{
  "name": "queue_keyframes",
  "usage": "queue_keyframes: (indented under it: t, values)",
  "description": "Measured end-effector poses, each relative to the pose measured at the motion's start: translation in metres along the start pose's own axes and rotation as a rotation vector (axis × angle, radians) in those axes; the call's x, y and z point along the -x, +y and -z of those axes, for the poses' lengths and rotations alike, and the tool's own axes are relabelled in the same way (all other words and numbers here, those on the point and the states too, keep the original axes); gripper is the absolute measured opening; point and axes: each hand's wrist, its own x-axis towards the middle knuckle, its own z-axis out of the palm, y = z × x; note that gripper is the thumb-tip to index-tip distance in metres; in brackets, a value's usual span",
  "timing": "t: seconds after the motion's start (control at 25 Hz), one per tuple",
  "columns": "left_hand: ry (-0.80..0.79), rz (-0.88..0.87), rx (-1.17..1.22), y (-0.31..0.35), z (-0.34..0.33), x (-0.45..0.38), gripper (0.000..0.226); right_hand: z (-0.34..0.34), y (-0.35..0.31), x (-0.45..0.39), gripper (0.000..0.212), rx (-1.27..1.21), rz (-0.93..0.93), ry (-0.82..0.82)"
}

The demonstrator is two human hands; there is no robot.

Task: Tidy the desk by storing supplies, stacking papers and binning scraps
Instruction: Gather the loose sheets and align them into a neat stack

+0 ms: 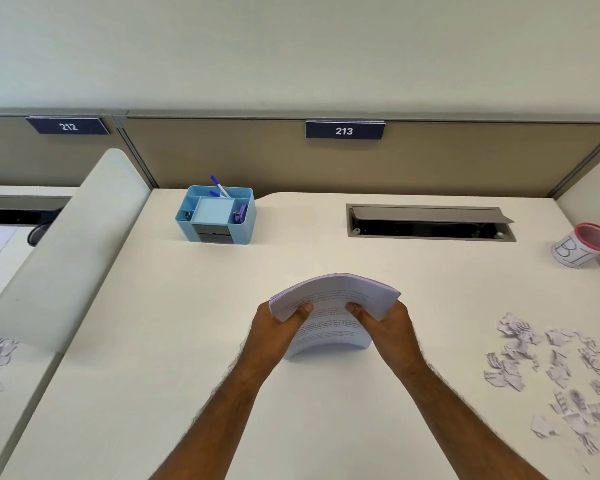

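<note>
Pens look stored in the far-left organizer [216,214], left hand [274,329] and right hand [388,325] both grip the paper stack [333,306], but scraps [561,368] on the right worktop [153,341] aren't binned yet.

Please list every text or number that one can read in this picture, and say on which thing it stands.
"212": dark blue sign on the partition, left.
"213": dark blue sign on the partition, centre.
"BI", hand-drawn, cut off by the cup's curve: paper label on the red mesh cup.
Printed lines on the paper stack held in both hands: too blurred to read.
Paper scraps: print unreadable.
</note>
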Motion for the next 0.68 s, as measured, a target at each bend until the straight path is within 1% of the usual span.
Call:
queue_keyframes:
  t: [0.16,0.36,0.48,0.68]
  values:
    - [0.031,0.016,0.01,-0.003,-0.004,0.0,0.021,-0.003,0.005,0.002,0.041,-0.005,-0.003,-0.004]
    - [0.047,-0.004,0.022,-0.005,-0.004,-0.002,0.023,-0.004,0.004,0.0,0.038,-0.045,0.007,0.002]
    - [0.035,0.001,0.036,-0.007,-0.003,-0.004,0.023,-0.008,0.01,0.002,0.032,-0.063,-0.024,-0.006]
    - [-0.003,0.01,0.048,-0.012,0.002,-0.01,0.026,-0.008,0.015,-0.002,0.034,-0.081,-0.06,-0.016]
